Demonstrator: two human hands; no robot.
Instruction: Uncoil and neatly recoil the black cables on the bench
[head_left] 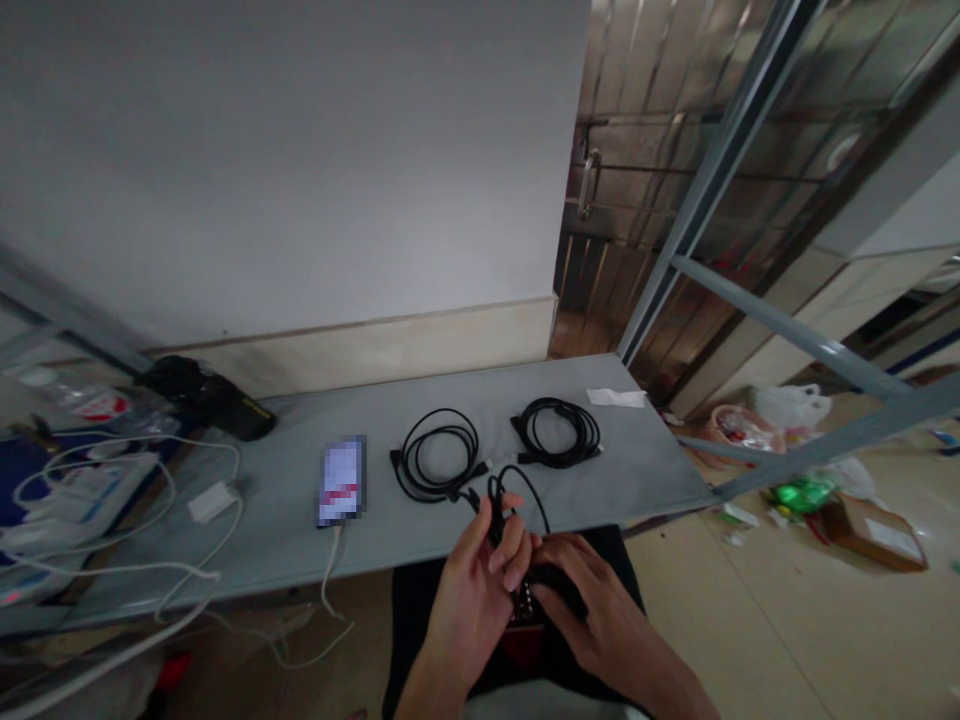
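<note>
My left hand (pixel 480 580) is closed around a black cable (pixel 501 492) that loops up above my fingers, just off the near edge of the grey table (pixel 285 520). My right hand (pixel 592 600) lies beside it, fingers curled over a dark bundle of the same cable above my lap. Two coiled black cables rest on the table behind my hands: one (pixel 439 455) in the middle, another (pixel 559 432) to its right. A phone (pixel 343 480) with a lit screen lies left of the coils, a white cord running from its near end.
White cables and a small white adapter (pixel 212 500) lie across the table's left part, near a power strip (pixel 82 490). A black object (pixel 206 395) sits by the wall. A paper slip (pixel 616 397) lies at the far right corner. Bags and a box litter the floor right.
</note>
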